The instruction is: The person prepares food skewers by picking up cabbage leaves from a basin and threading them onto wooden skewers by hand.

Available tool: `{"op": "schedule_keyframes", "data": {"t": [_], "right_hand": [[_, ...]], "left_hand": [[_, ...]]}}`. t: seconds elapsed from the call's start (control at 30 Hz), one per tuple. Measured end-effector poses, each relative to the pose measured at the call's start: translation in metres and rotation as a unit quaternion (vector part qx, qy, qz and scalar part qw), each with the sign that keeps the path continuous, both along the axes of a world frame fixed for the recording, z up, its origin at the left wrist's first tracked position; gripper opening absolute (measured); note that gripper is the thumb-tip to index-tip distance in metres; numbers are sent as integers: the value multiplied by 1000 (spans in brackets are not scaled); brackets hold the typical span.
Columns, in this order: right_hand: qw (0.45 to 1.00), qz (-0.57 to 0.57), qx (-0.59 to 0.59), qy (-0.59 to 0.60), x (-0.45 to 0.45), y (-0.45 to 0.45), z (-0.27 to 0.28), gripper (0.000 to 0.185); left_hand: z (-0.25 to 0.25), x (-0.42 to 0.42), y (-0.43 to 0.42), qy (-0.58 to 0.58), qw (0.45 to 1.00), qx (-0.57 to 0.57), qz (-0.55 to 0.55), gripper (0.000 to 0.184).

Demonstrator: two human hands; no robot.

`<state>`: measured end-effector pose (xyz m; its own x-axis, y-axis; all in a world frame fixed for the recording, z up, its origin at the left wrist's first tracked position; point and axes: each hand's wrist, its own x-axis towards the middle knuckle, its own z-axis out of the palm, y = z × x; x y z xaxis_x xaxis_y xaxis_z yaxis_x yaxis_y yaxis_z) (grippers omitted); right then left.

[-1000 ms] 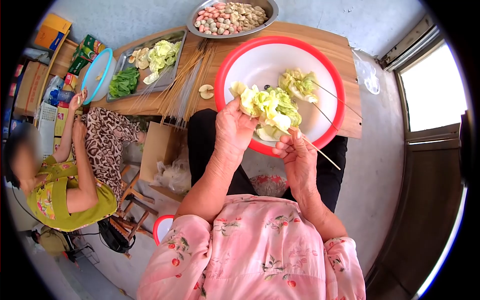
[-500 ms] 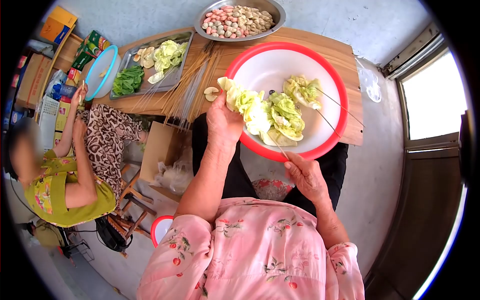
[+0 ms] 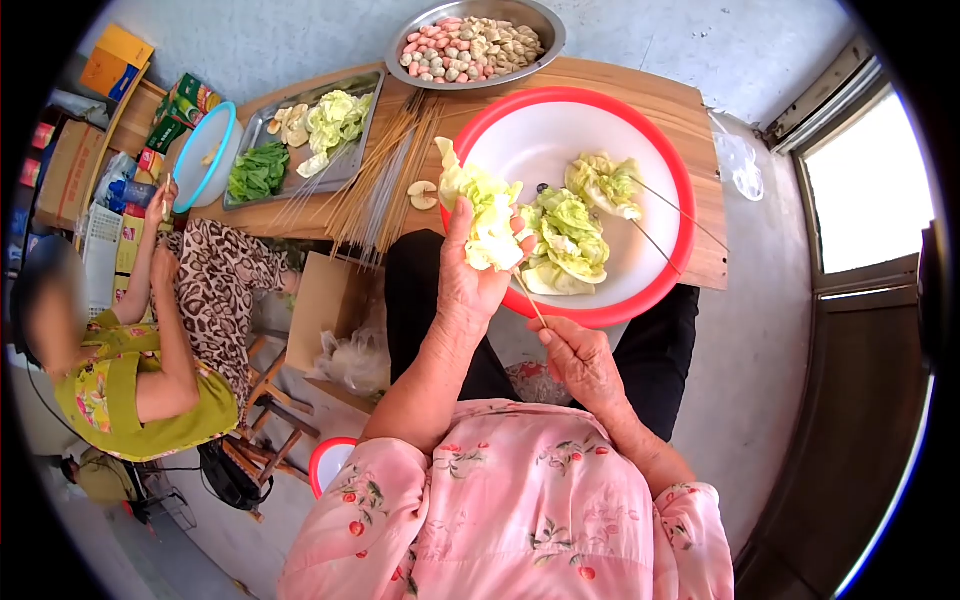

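Note:
My left hand [image 3: 478,265] is closed around a pale green cabbage leaf [image 3: 480,208], its fingers curled over the leaf's side. A thin wooden skewer [image 3: 531,300] runs from the leaf's lower end down to my right hand [image 3: 583,362], which pinches its other end. Both hands are over the near left rim of a white basin [image 3: 520,125] with a red edge. Inside the basin lie skewered leaf bundles, one [image 3: 565,235] near the middle and another [image 3: 603,183] farther back, their sticks reaching the right rim.
On the wooden table [image 3: 640,85] are a steel bowl [image 3: 475,50] of meatballs and sausages, a metal tray [image 3: 290,185] of greens, loose skewers [image 3: 385,185] and two pale slices [image 3: 423,195]. To the left, a seated person [image 3: 150,370] holds a stick by a blue-rimmed basin [image 3: 205,155].
My left hand has drawn the leaf toward me and turned, its fingers now wrapped around it. My right hand has moved slightly left and down with the skewer.

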<state>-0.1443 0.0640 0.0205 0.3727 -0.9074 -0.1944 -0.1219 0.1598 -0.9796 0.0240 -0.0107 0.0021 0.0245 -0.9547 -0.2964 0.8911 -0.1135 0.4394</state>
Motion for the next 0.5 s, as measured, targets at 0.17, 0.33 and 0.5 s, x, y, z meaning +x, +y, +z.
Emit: {"op": "schedule_keyframes", "data": {"t": [0.17, 0.33, 0.5], "right_hand": [[1000, -3, 18, -18, 3, 0, 1, 19], [999, -11, 29, -15, 6, -3, 3, 20], [999, -17, 40, -24, 4, -5, 6, 20]], "left_hand": [[-1, -5, 3, 27, 999, -6, -18, 48], [-6, -8, 4, 13, 1000, 7, -13, 51], [-1, -7, 5, 14, 1000, -21, 18, 50]]}}
